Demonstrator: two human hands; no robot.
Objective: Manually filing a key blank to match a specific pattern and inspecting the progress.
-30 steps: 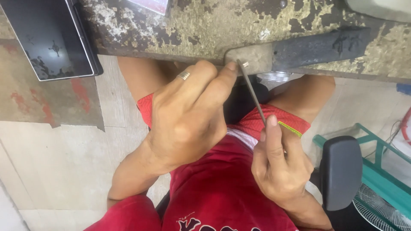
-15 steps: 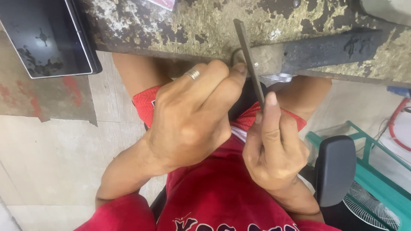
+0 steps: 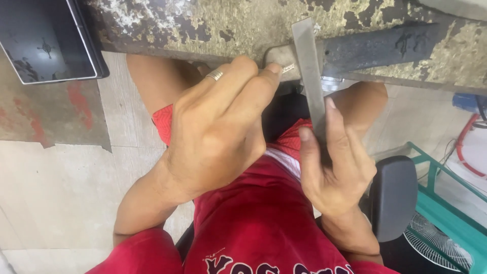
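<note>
Along the near edge of the workbench [image 3: 213,25], a heavy slab with a pitted, flaking yellow-grey top, a dark metal bar [image 3: 380,43] lies flat, and a pale bench peg [image 3: 278,55] sticks out from that edge toward the person. Under the bench's left corner hangs a black tray [image 3: 45,43], well apart from the hands. Below are the person's red shorts [image 3: 258,223], a black chair arm [image 3: 393,195] and a teal frame [image 3: 446,203] with a white fan [image 3: 441,248] near the floor.

Left hand [image 3: 218,127], wearing a ring [image 3: 215,75], is curled with thumb and forefinger pinched against the tip of the peg; a tiny bright piece [image 3: 288,68] seems to be held there, though it is too small to name for sure. Right hand [image 3: 335,162] is closed around the lower end of a flat grey file [image 3: 308,71], forefinger laid straight along the blade, and the file stands upright across the peg's edge, just beside the left fingertips.

The main risk, as I judge it, is the file skidding off so small a piece and rasping the left thumb or forefinger, since they sit almost touching the blade. A weak pinch could let the piece twist, spring free and drop into the lap or onto the floor. Too much pressure or a tilted stroke could cut unevenly or bend the piece.
</note>
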